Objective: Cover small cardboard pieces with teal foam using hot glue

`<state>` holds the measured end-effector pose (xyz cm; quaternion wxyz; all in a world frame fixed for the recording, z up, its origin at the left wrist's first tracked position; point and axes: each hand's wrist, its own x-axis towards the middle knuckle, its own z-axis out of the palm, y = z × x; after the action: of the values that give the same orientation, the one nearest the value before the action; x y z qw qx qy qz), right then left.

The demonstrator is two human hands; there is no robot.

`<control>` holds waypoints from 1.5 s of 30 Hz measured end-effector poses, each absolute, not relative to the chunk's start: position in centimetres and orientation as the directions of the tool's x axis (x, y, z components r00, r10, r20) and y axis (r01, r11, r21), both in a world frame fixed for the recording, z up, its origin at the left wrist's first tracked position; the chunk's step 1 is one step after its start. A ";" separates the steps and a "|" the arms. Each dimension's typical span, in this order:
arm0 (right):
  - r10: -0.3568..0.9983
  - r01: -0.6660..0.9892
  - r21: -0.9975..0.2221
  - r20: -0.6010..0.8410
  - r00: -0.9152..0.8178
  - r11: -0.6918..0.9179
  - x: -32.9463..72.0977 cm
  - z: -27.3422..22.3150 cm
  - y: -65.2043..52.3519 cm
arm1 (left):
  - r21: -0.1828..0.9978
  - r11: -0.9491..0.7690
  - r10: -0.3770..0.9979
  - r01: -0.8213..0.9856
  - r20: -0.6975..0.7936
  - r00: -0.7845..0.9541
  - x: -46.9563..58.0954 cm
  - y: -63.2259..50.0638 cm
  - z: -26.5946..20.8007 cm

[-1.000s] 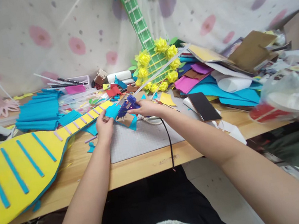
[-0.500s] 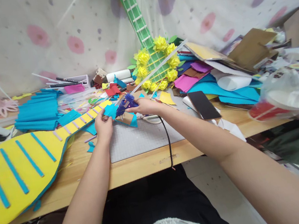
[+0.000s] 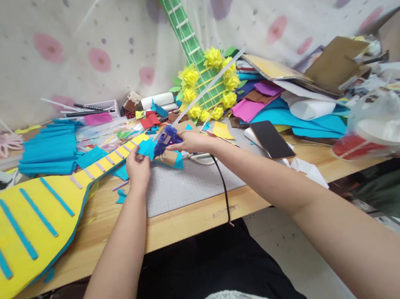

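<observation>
My right hand (image 3: pixel 193 142) is wrapped round a blue hot glue gun (image 3: pixel 167 138), with a long clear glue stick (image 3: pixel 208 86) jutting from its back. The nozzle points left at a piece of blue paper (image 3: pixel 146 148). My left hand (image 3: pixel 138 166) pinches that paper at its left edge; the fingertips are partly hidden. Below the gun lies a brown cardboard piece with blue paper (image 3: pixel 173 159) on it. To the left rests a yellow guitar-shaped board (image 3: pixel 17 233) with blue and pale strips, its neck reaching close to my left hand.
A grey cutting mat (image 3: pixel 187 188) lies under my hands, and a black cord (image 3: pixel 223 186) hangs over the table edge. A phone (image 3: pixel 271 139) and a plastic-bagged cup (image 3: pixel 374 129) are on the right. A green paper guitar with yellow flowers (image 3: pixel 191 43) leans at the back.
The glue gun has shifted very slightly left over the blue paper. Both hands keep their grip, and the whole view has moved a little.
</observation>
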<state>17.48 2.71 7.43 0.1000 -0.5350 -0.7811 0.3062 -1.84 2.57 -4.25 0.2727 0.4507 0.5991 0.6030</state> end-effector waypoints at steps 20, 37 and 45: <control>0.934 0.832 -0.524 -0.173 -0.314 0.182 18.1 7.4 3.5 | 0.964 -0.153 0.868 0.219 0.237 -0.437 -1.8 2.7 -4.5; 0.925 0.810 -0.523 -0.097 -0.366 0.266 18.0 7.1 4.3 | 0.952 -0.163 0.855 0.258 0.267 -0.445 -1.9 2.9 -4.6; 0.943 0.803 -0.555 -0.094 -0.320 0.218 18.4 6.5 5.2 | 0.948 -0.169 0.856 0.269 0.276 -0.437 -2.1 3.0 -4.9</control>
<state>18.43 5.21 6.46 0.1329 -0.5675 -0.7689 0.2628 -2.12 2.98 -4.89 0.2439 0.4713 0.5968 0.6019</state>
